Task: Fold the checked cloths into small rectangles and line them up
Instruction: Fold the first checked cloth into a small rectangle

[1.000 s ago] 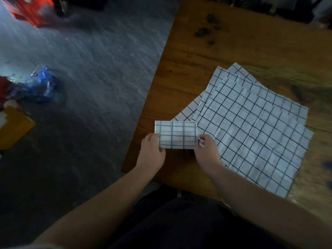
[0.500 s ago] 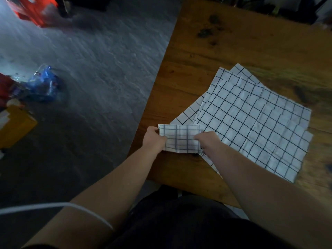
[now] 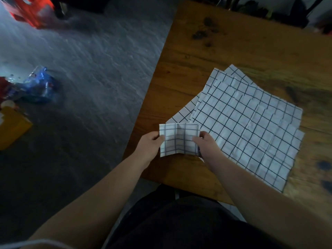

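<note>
A small folded checked cloth point(image 3: 177, 139), white with dark grid lines, is held just above the near left corner of the wooden table point(image 3: 233, 56). My left hand point(image 3: 150, 147) pinches its left edge and my right hand point(image 3: 206, 145) pinches its right edge. The cloth bulges up along a vertical crease in its middle. To its right, a loose stack of unfolded checked cloths point(image 3: 251, 126) lies flat and fanned out on the table; my right hand partly covers the stack's near left corner.
The table's left edge runs diagonally beside the grey floor point(image 3: 89, 78). On the floor lie a blue plastic bag point(image 3: 38, 87), a yellow box point(image 3: 12, 130) and a red object point(image 3: 30, 9). Dark items line the table's far edge point(image 3: 269, 9).
The folded cloth went from lying flat on the table to being pinched and lifted at both ends. My hands have drawn closer together, so it buckles along its middle.
</note>
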